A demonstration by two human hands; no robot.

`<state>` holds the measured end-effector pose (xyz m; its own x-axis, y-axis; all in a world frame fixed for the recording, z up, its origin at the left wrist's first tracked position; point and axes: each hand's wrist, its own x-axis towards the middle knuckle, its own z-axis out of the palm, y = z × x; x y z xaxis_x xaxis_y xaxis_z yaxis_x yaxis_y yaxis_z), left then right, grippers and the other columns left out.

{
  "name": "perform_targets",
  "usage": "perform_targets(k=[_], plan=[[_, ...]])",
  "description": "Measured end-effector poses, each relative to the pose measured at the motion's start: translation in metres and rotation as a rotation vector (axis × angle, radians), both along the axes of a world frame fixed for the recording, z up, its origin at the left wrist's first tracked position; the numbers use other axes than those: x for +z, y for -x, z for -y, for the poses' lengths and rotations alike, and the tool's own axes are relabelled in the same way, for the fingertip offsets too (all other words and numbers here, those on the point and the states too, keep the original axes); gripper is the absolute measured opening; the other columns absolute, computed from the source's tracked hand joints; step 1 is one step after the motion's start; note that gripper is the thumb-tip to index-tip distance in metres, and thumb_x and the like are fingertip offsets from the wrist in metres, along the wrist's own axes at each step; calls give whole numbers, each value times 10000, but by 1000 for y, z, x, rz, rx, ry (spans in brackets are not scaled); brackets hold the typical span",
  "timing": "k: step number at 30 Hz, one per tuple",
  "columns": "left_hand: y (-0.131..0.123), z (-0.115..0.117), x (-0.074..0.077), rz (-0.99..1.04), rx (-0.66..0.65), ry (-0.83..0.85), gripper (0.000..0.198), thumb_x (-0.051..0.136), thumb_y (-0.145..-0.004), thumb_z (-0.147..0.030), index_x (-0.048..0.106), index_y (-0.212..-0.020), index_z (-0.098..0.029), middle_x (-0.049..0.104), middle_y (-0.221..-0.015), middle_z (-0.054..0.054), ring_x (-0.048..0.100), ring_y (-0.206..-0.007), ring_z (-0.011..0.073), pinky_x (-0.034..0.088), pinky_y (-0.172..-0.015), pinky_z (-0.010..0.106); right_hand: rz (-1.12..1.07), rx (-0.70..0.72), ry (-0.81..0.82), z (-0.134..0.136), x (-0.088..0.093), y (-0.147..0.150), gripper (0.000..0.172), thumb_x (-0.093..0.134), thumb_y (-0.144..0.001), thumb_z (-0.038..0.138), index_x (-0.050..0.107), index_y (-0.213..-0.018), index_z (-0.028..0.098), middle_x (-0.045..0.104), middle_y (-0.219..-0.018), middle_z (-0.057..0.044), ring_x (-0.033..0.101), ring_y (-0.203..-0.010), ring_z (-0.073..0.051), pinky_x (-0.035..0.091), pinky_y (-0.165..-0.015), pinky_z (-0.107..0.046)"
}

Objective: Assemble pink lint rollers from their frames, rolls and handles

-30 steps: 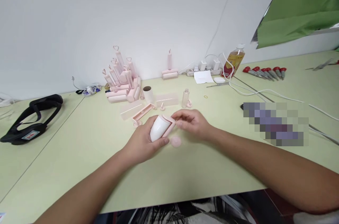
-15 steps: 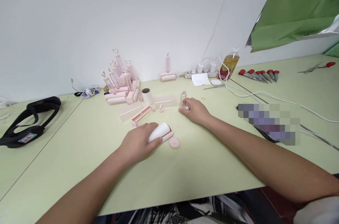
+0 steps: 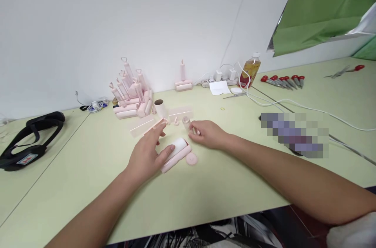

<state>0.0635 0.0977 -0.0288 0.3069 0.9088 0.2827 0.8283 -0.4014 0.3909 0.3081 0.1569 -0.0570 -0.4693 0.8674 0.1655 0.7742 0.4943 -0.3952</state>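
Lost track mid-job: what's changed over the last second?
The left hand opened its grip on the roller, now lying on the table; the right hand took hold of the clear handle and drew it leftward, toward the roller. The pink disc and drink bottle stayed put.

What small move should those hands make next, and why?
Perhaps the left hand should steady the clear tube by its free end: the right hand is holding that tube with one end exposed, while the left hand is open nearby, not closed around the white roll.
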Motion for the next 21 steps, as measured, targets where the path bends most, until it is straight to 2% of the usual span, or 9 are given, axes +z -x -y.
perform_targets(k=[2,4,7,9,10,12,15,18,21], plan=[[1,1,-1,44,-69,-94,717,597,-863,-436,273,-1483,-281,625,-1131,65,602,-796,165,511,-627,270,33,135,-57,15,4,7,199,539,-875,342,629,-941,178,671,-828,-35,548,-674,-150,290,-583,-250],[1,2,-3,63,-216,-177,718,609,-862,-452,281,-1476,-276,639,-1076,63,607,-798,163,509,-639,264,65,252,-150,30,8,13,192,536,-872,321,640,-933,171,678,-837,-41,554,-673,-151,288,-581,-257],[-2,4,-6,81,-476,-231,537,597,-884,-425,443,-1368,-249,678,-888,31,625,-744,150,491,-640,244,56,346,-271,44,11,17,172,539,-858,282,645,-912,158,671,-804,-52,556,-667,-155,292,-578,-265],[-4,7,-6,134,-544,-206,349,596,-891,-356,560,-1214,-230,681,-782,7,615,-665,125,469,-608,222,-21,361,-261,47,13,17,171,541,-867,278,646,-929,159,663,-795,-55,558,-684,-157,315,-593,-263],[-4,9,-6,176,-528,-182,263,600,-885,-322,593,-1128,-220,679,-752,0,603,-627,114,458,-588,216,-93,354,-219,47,14,16,177,557,-867,293,647,-946,163,659,-803,-55,559,-699,-158,332,-606,-262],[-5,12,-6,297,-412,-128,161,616,-856,-285,602,-994,-204,683,-743,1,601,-601,110,454,-565,218,-311,265,-63,44,15,15,194,617,-843,342,645,-935,174,634,-780,-36,546,-691,-150,358,-610,-259],[-3,14,-5,511,-230,-22,179,640,-819,-291,571,-952,-193,705,-789,25,651,-664,144,498,-602,255,-747,46,327,39,15,13,248,697,-777,405,598,-828,183,547,-654,28,441,-526,-94,334,-501,-235],[0,13,-7,608,-215,69,212,659,-812,-293,576,-973,-183,714,-823,45,668,-707,163,519,-638,283,-1139,-68,662,37,13,15,319,735,-740,438,539,-786,190,465,-571,76,313,-417,-50,260,-385,-200],[2,12,-10,598,-259,74,203,674,-808,-285,597,-962,-177,699,-803,36,647,-674,146,493,-588,255,-1359,-91,751,40,14,18,346,787,-702,415,538,-790,191,443,-546,88,336,-427,-50,291,-354,-178]])
